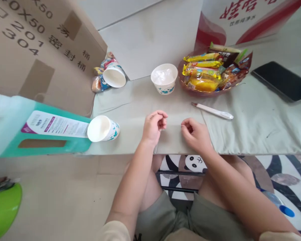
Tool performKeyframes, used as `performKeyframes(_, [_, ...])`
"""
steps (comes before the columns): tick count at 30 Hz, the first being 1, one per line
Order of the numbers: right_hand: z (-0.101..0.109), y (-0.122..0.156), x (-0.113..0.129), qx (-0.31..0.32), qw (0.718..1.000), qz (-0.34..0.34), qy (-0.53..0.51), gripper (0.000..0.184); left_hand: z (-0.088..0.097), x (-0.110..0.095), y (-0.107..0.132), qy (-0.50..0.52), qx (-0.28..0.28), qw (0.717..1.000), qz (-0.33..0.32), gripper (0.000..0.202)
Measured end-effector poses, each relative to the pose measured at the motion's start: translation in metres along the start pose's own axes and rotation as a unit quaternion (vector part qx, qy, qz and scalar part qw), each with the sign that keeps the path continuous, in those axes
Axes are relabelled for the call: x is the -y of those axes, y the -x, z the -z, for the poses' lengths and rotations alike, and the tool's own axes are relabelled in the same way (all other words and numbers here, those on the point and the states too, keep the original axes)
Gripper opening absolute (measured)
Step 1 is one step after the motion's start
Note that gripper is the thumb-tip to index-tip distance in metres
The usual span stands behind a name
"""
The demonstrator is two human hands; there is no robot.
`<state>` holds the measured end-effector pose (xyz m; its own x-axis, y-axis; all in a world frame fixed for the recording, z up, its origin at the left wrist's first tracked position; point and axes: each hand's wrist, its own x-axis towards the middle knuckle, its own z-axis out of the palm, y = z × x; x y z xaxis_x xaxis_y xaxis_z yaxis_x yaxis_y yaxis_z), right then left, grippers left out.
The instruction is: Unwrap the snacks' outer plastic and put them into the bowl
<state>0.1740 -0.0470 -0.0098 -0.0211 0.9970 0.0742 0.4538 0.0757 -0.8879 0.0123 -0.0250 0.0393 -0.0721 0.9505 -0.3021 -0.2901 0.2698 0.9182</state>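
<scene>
My left hand (pixel 155 126) hovers at the table's front edge, its fingers loosely curled and nothing visible in them. Across a small gap, my right hand (pixel 196 133) is curled into a loose fist, also with nothing showing inside. Beyond my left hand stands a paper cup (pixel 164 82) with crumpled clear plastic in it. A white capped pen-like tool (pixel 212 110) lies just past my right hand. Behind it, a reddish glass bowl (pixel 203 93) is heaped with wrapped snacks (pixel 203 72).
Two more paper cups stand at the left, one tilted cup (pixel 114 76) by snack packets (pixel 100 83) and one near cup (pixel 103 128). A jug of green liquid (pixel 47 130) and a cardboard box (pixel 47 50) flank them. A black phone (pixel 283 80) lies far right.
</scene>
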Motion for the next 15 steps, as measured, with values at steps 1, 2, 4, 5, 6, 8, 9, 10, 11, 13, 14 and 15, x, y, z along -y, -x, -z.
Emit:
performKeyframes(1, [-0.001, 0.001, 0.000, -0.002, 1.000, 0.003, 0.010, 0.014, 0.000, 0.001, 0.000, 0.008, 0.012, 1.000, 0.013, 0.008])
performKeyframes(2, [-0.002, 0.002, 0.001, -0.003, 1.000, 0.006, 0.022, 0.014, 0.000, 0.001, -0.001, 0.014, 0.026, 0.999, 0.024, 0.010])
performKeyframes(4, [-0.003, 0.005, 0.001, -0.004, 0.999, 0.010, 0.045, 0.014, 0.003, 0.001, -0.002, 0.030, 0.048, 0.997, 0.045, 0.014])
performKeyframes(5, [-0.004, 0.007, 0.002, -0.001, 0.998, 0.011, 0.055, 0.013, 0.005, 0.001, -0.002, 0.040, 0.051, 0.996, 0.057, 0.017])
performKeyframes(6, [-0.004, 0.008, 0.003, 0.001, 0.998, 0.013, 0.061, 0.013, 0.007, 0.000, -0.003, 0.055, 0.044, 0.995, 0.069, 0.019])
performKeyframes(8, [-0.005, 0.006, 0.011, 0.012, 0.998, 0.030, 0.062, 0.012, 0.014, -0.005, -0.008, 0.101, 0.016, 0.990, 0.093, 0.022])
performKeyframes(9, [-0.006, 0.003, 0.019, 0.020, 0.997, 0.048, 0.059, 0.011, 0.018, -0.008, -0.011, 0.133, 0.003, 0.986, 0.101, 0.024])
performKeyframes(10, [-0.007, -0.004, 0.028, 0.029, 0.995, 0.073, 0.058, 0.010, 0.022, -0.013, -0.015, 0.170, -0.005, 0.980, 0.106, 0.026])
performKeyframes(11, [-0.010, -0.013, 0.040, 0.042, 0.992, 0.103, 0.058, 0.009, 0.026, -0.017, -0.020, 0.211, -0.011, 0.971, 0.109, 0.028])
performKeyframes(13, [-0.022, -0.038, 0.070, 0.077, 0.980, 0.169, 0.066, 0.008, 0.035, -0.025, -0.032, 0.285, -0.032, 0.952, 0.111, 0.029])
performKeyframes(14, [-0.031, -0.054, 0.086, 0.098, 0.972, 0.200, 0.071, 0.008, 0.039, -0.028, -0.037, 0.303, -0.053, 0.945, 0.113, 0.029])
performKeyframes(15, [-0.044, -0.072, 0.101, 0.120, 0.963, 0.230, 0.076, 0.009, 0.042, -0.030, -0.043, 0.313, -0.076, 0.940, 0.115, 0.029])
